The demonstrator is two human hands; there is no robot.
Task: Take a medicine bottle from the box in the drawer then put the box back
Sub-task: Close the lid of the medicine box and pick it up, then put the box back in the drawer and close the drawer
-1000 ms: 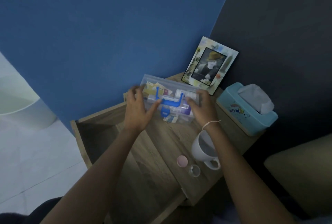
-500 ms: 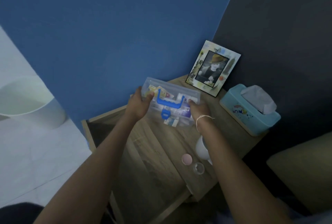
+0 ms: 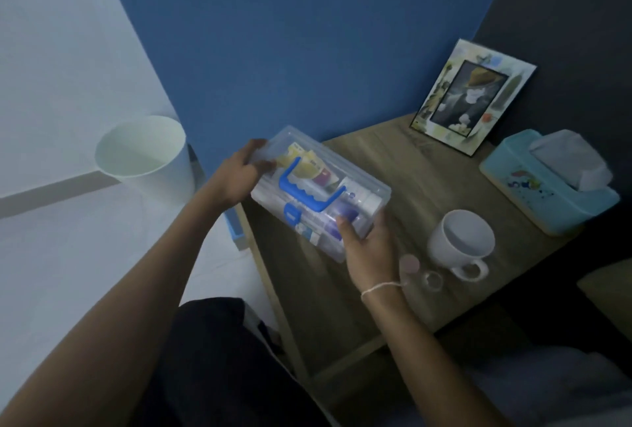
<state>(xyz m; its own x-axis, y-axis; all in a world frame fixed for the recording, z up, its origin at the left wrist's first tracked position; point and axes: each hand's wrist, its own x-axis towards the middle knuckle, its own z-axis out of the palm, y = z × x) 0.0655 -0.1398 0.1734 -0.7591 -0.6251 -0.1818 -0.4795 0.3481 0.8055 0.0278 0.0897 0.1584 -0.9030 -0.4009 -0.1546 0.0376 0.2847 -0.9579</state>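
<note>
A clear plastic medicine box (image 3: 362,183) with a blue handle and blue latch is lifted above the left part of the wooden nightstand (image 3: 403,166), lid closed, several packets and tubes showing through. My left hand (image 3: 236,173) grips its far left end. My right hand (image 3: 367,248) holds its near right corner from below. A small clear bottle (image 3: 431,280) and its pink cap (image 3: 409,263) stand on the top beside my right wrist. The drawer is hidden under my arms and the box.
A white mug (image 3: 460,242) sits right of the box. A light blue tissue box (image 3: 547,187) and a picture frame (image 3: 473,98) stand at the back right. A white waste bin (image 3: 147,156) is on the floor to the left, by the blue wall.
Both hands have lifted the box off the nightstand and carried it left and toward me. The view has swung left, so the bin is now in sight and the open drawer is no longer seen.
</note>
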